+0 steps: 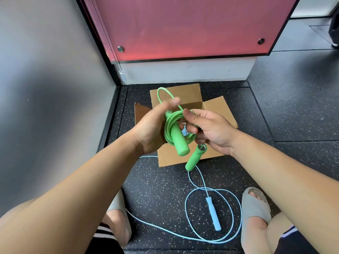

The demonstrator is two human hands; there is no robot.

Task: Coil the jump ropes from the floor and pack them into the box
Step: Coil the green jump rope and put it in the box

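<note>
Hands at frame centre above the box (216,110): left hand (150,129) grips the coiled green rope (178,140) and one handle, right hand (212,132) pinches its loops. Cord seems light and springy; hold across the bundle. Blue rope (213,215) lies on the floor (275,116) below.

Green jump rope (168,128): cord of smooth plastic, faintly glossy.
Green handles (180,144): matt, rubbery-looking plastic, moulded with shallow wavy ribs.
Handle cap (202,147): shiny metal ring at the top of the hanging handle.
Cardboard box (218,109): plain brown card, matt and uncoated.
Blue jump rope (213,212): pale handle of matt plastic; thin cord smooth, with a slight sheen.
Floor (284,107): black rubber-like tiles, matt, finely grained, flecked with pale specks.
Pink panel (183,28): smooth, semi-gloss, carrying soft reflections.
Panel fasteners (120,49): round discs of polished metal.
Wall (45,70): grey, smooth, matt.
Slides (256,204): grey, foam-like, matt and smooth.
</note>
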